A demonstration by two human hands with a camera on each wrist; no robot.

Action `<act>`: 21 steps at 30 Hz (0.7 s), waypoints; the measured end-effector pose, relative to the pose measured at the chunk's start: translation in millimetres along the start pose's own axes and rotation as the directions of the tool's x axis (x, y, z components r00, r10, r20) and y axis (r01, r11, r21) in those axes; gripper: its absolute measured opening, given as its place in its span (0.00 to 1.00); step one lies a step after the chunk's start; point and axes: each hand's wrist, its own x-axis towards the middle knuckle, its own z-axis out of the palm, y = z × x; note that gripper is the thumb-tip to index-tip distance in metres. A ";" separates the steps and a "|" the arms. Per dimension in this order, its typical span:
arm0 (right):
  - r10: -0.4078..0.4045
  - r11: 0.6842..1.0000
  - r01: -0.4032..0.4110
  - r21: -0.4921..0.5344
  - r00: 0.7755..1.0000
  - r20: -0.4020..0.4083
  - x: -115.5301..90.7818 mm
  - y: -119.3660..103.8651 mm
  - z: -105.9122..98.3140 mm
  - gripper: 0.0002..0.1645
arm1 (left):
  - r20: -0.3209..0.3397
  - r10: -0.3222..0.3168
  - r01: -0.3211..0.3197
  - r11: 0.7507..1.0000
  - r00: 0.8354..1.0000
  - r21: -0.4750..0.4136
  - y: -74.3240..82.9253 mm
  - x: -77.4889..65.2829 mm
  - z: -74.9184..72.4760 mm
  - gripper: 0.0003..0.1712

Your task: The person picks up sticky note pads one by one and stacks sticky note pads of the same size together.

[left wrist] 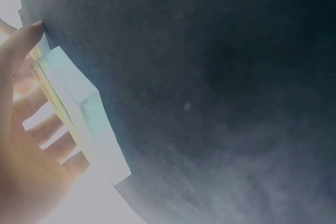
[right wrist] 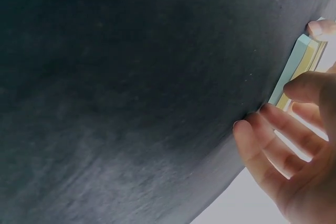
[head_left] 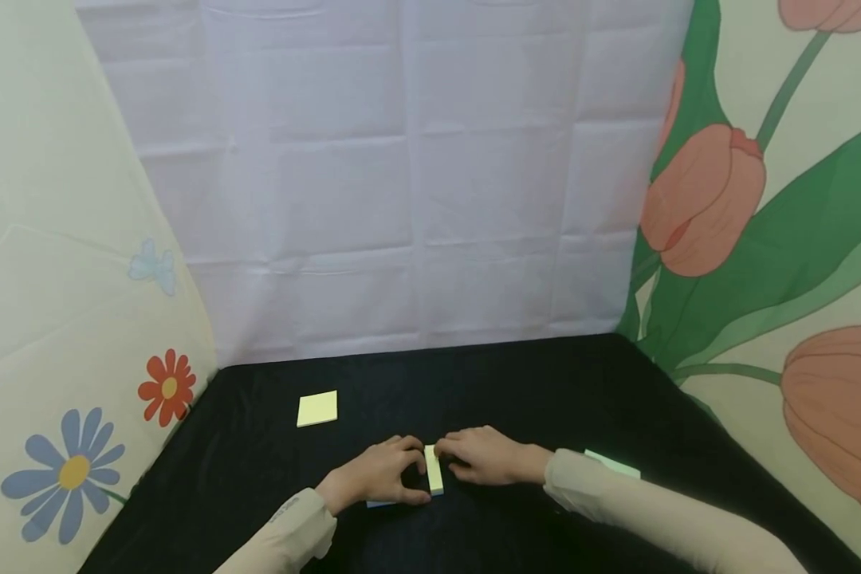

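A narrow yellow sticky-note pad [head_left: 434, 470] lies between the two hands, over a blue sticky-note pad [head_left: 380, 504] that the left hand mostly covers. My left hand [head_left: 383, 474] holds this stack with bent fingers, the thumb near its front end and the index fingertip beside the yellow strip. In the left wrist view, the pale blue block [left wrist: 86, 100] shows with a yellow layer along its side. From the other side, my right hand [head_left: 489, 456] touches the strip with its fingertips. The right wrist view shows its thumb [right wrist: 304, 87] against the stack, the other fingers loosely bent.
A square yellow sticky-note pad [head_left: 317, 409] lies farther back on the left of the black cloth [head_left: 488, 383]. A pale green pad [head_left: 613, 462] shows partly from behind the right sleeve. A white sheet hangs at the back, with flower-printed cloths at both sides.
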 end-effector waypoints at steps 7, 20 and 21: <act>0.022 1.000 -0.022 0.001 1.000 -0.017 -4.3 1.7 -0.9 0.08 | 0.048 -0.026 0.027 1.000 0.999 -0.011 0.1 0.4 -2.0 0.21; 0.013 0.998 -0.016 -0.060 0.999 -0.050 -5.3 5.8 -9.7 0.02 | 0.067 -0.043 0.046 0.998 0.997 -0.041 -3.0 4.3 -6.6 0.20; 0.014 0.998 -0.017 -0.064 0.999 -0.048 -5.6 6.1 -10.0 0.03 | 0.069 -0.043 0.046 0.998 0.997 -0.045 -3.1 4.6 -7.0 0.20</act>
